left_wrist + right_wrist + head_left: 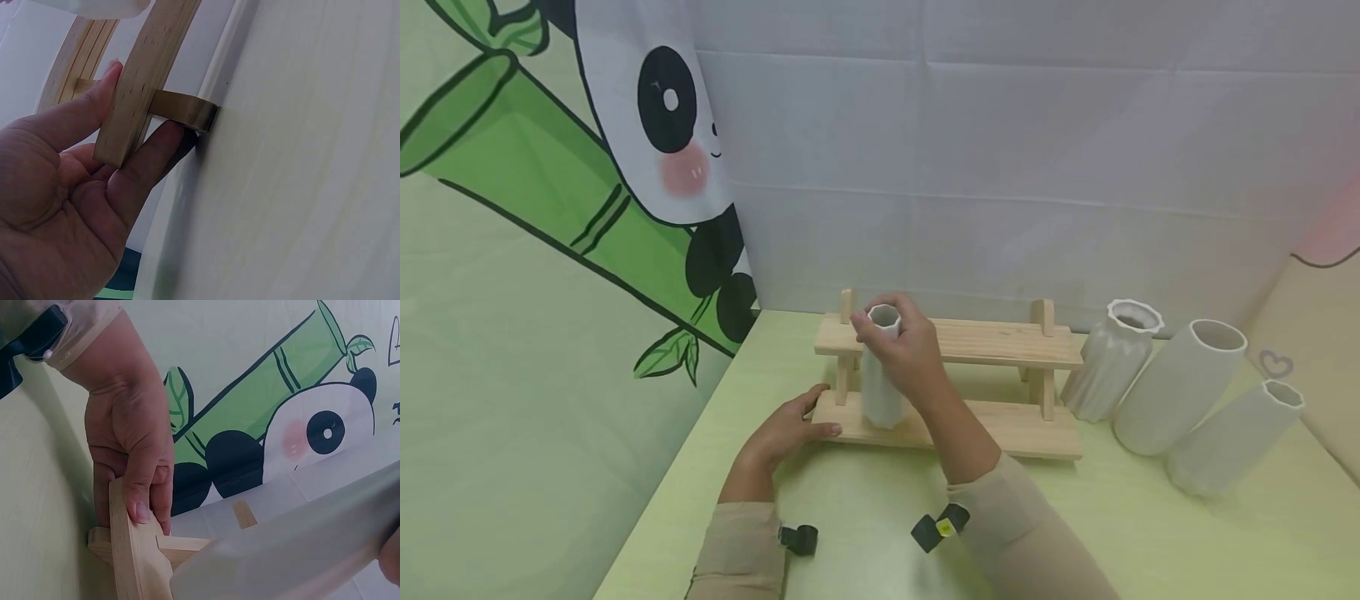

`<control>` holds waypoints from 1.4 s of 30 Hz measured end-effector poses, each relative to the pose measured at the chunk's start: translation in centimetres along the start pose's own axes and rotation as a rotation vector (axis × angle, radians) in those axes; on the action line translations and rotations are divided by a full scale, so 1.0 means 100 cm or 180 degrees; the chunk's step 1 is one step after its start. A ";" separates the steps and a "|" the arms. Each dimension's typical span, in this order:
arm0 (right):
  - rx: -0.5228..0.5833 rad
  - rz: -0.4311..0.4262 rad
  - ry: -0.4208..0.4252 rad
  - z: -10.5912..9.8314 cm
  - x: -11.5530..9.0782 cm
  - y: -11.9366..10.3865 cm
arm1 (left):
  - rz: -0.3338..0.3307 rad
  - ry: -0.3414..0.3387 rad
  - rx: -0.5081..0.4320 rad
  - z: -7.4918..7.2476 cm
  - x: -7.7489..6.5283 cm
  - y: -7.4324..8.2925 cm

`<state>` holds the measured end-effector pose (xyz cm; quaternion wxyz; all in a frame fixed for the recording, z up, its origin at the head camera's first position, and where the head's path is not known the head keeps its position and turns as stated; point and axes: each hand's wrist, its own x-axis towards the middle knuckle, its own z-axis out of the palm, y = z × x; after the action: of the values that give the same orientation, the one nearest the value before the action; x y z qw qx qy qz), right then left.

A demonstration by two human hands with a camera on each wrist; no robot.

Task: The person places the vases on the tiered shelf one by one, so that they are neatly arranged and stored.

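A slim white vase (882,392) with a wavy rim stands over the left part of the lower board of a two-tier wooden rack (1007,429). My right hand (913,346) grips the vase around its top, thumb on the near left side. Whether the vase's base touches the board I cannot tell. My left hand (786,429) holds the left end of that lower board. In the left wrist view, the thumb of the left hand (69,200) lies over the board's end (134,94) and fingers reach beneath, beside a short wooden foot (184,109).
To the right of the rack, on the pale table (865,517), are a fluted white vase (1105,367), a wide smooth white vase (1180,387) and a narrower white vase (1232,437). A cloth backdrop (1037,167) with a panda drawing hangs close behind the rack.
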<state>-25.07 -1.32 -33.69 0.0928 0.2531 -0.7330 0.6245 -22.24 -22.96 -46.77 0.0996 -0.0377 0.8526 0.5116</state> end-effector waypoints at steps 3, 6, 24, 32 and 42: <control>0.0027 -0.0002 -0.0029 0.005 0.001 -0.001 | 0.0041 -0.0009 -0.0031 0.000 0.000 -0.001; 0.0045 -0.0008 -0.0054 0.008 0.002 -0.001 | 0.0098 -0.0017 -0.0081 0.000 -0.001 0.000; 0.0139 0.0028 0.0047 0.034 0.005 0.018 | 0.0141 -0.0021 -0.0044 -0.001 -0.002 -0.002; 0.0249 -0.0066 0.0193 0.043 0.009 0.026 | 0.0075 0.0009 0.0080 -0.004 0.002 -0.007; 0.0294 -0.0232 0.0286 0.050 0.014 0.028 | 0.0048 0.0012 0.0084 -0.002 0.001 -0.004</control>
<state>-26.74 -6.18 -36.55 0.1366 0.2554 -0.6888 0.6646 -22.27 -23.32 -47.05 0.0946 -0.0309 0.8597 0.5010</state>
